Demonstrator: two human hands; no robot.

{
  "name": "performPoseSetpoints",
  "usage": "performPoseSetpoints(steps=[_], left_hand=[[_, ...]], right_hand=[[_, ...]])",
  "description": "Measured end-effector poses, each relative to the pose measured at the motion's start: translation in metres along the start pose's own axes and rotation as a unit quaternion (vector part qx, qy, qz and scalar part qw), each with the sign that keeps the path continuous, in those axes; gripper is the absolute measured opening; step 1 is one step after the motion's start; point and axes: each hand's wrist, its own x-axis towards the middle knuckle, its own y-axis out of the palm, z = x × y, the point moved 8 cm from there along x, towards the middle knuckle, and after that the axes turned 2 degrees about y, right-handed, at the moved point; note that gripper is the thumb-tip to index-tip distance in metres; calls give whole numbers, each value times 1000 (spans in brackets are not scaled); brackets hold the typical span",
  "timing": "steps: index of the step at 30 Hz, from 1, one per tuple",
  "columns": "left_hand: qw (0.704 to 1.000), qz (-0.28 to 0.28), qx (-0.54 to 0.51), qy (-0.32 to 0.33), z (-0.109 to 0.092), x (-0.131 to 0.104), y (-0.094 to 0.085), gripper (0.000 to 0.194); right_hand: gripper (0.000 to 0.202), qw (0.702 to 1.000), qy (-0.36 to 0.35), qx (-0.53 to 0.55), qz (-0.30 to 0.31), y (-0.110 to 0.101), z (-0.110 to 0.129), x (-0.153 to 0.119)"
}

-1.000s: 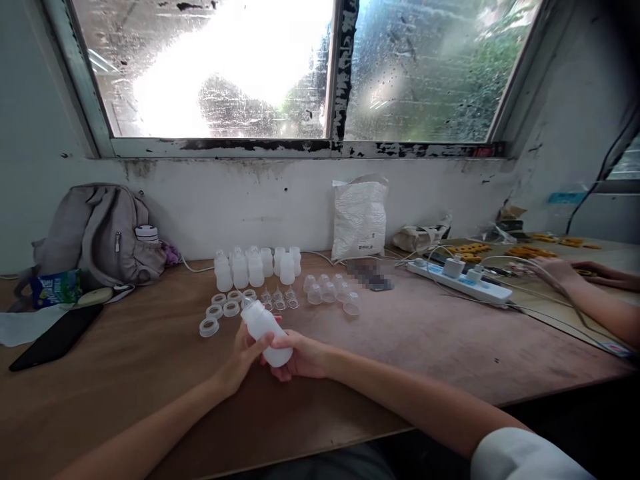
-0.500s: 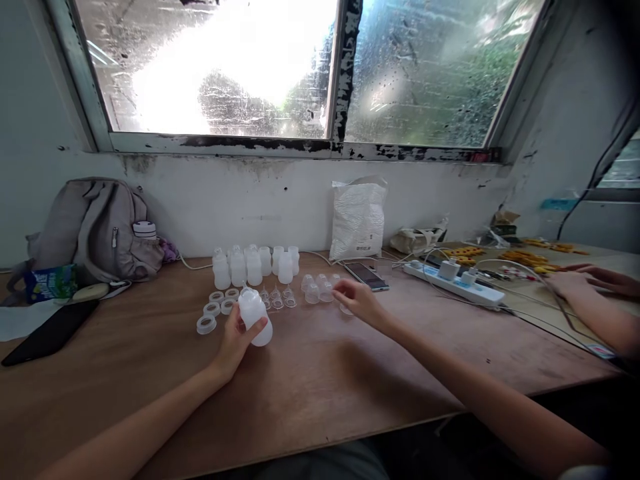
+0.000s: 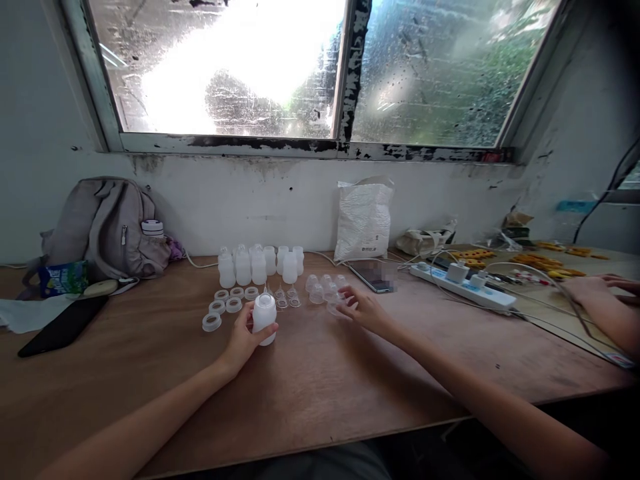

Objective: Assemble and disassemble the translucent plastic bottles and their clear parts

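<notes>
My left hand (image 3: pixel 249 335) is wrapped round a frosted white baby bottle (image 3: pixel 265 320) with a ring and teat at its top; it stands nearly upright over the table. My right hand (image 3: pixel 364 310) has its thumb and fingers at the edge of a clear dome cap (image 3: pixel 333 308), and seems to grip it. Behind that lie several more clear dome caps (image 3: pixel 316 293). Left of the bottle are several white collar rings (image 3: pixel 211 322). Clear teats (image 3: pixel 294 299) stand just behind the bottle. Several frosted bottles (image 3: pixel 243 268) form rows near the wall.
A phone (image 3: pixel 371 276) and a white bag (image 3: pixel 365 220) are by the wall. A power strip (image 3: pixel 463 288) with cables lies to the right, near another person's hand (image 3: pixel 585 293). At left are a backpack (image 3: pixel 107 233) and a black tablet-like slab (image 3: pixel 63 327).
The bottle in my left hand has gone from tilted to nearly upright. My right hand has lowered and its pinched fingers have spread to the clear cap. The view has shifted slightly.
</notes>
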Motion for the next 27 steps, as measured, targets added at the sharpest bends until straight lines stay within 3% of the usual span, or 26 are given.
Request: performPoseSetpoints(steps=[3,6,12,17,21,24,27], left_hand=[[1000,11,10,-4,1,0,0,50],[997,65,29,-10,4,0,6,50],[990,127,60,17,6,3,12,51],[987,143,68,28,7,4,13,50],[985,150,75,34,7,4,14,49],[986,138,81,39,6,4,12,50],[986,143,75,51,0,2,14,50]], right_hand=[[37,987,-16,162,5,2,42,9],[40,963,-64,259,-22,-1,93,12],[36,955,-151,246,-63,-2,159,2],[36,960,-183,207,-41,3,175,5],[35,965,-212,156,17,19,184,10],[33,962,-223,147,53,33,183,6],[34,961,-204,180,50,40,173,-2]])
